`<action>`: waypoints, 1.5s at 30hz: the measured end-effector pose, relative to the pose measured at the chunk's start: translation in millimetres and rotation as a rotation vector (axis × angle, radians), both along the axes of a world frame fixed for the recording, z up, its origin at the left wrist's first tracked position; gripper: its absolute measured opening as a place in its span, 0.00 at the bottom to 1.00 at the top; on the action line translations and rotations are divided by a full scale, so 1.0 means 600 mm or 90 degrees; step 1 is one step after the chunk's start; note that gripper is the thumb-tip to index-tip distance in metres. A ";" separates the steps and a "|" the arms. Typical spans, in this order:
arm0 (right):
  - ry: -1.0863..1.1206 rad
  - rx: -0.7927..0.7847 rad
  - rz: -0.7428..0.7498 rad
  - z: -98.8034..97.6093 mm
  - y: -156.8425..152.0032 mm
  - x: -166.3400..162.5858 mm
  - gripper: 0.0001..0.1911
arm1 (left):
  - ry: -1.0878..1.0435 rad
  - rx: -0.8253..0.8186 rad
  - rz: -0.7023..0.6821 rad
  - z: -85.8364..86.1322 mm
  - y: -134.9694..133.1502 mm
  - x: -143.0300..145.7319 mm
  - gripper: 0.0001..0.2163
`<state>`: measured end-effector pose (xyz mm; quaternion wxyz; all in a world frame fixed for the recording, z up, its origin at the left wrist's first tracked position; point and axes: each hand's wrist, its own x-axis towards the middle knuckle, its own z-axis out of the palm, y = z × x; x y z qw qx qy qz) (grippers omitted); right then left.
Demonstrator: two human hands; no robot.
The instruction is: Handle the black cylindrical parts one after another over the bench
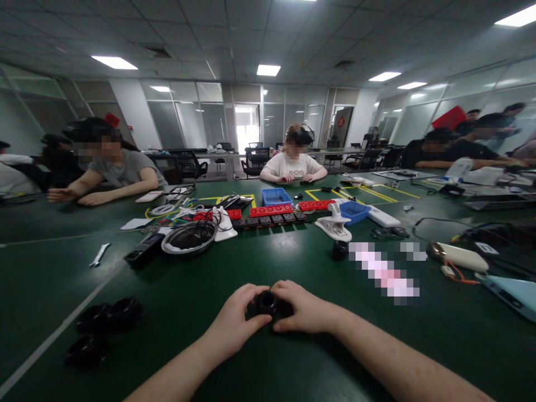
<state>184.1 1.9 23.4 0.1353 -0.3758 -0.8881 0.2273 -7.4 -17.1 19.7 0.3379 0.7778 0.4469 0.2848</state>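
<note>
Both my hands meet at the near middle of the green table (268,262). My left hand (237,318) and my right hand (304,308) curl their fingers round a small black round part (268,303) held between them just above the tabletop. Its ring-shaped top shows between my thumbs; the rest is hidden by my fingers. To the near left lie three similar black ring parts (104,329) in a loose group. A small black cylinder (340,249) stands further out, to the right of centre.
A round metal dish (189,237), a black box (144,250), a wrench (99,254), red and black power strips (272,215), two blue bins (276,196), a white clamp (334,223) and a white handheld device (456,255) lie beyond. Other people sit round the table's far sides.
</note>
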 end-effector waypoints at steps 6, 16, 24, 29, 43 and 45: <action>-0.032 0.056 -0.095 -0.013 -0.001 -0.016 0.19 | 0.013 0.028 0.051 -0.005 -0.006 0.008 0.15; 0.008 0.059 -0.044 -0.007 -0.011 -0.014 0.26 | 0.003 -0.005 -0.003 0.008 0.000 -0.001 0.15; -0.024 0.066 -0.071 -0.017 -0.004 -0.015 0.19 | 0.022 -0.026 0.001 0.004 -0.002 0.001 0.13; -0.090 0.162 -0.179 -0.026 -0.024 -0.039 0.20 | 0.043 0.018 0.111 -0.009 -0.012 0.013 0.12; -0.045 0.023 -0.009 -0.008 0.008 -0.003 0.17 | 0.028 -0.025 -0.021 0.009 -0.007 0.003 0.13; -0.085 0.096 -0.076 -0.013 -0.003 -0.015 0.19 | 0.027 -0.008 0.032 0.001 -0.010 0.008 0.12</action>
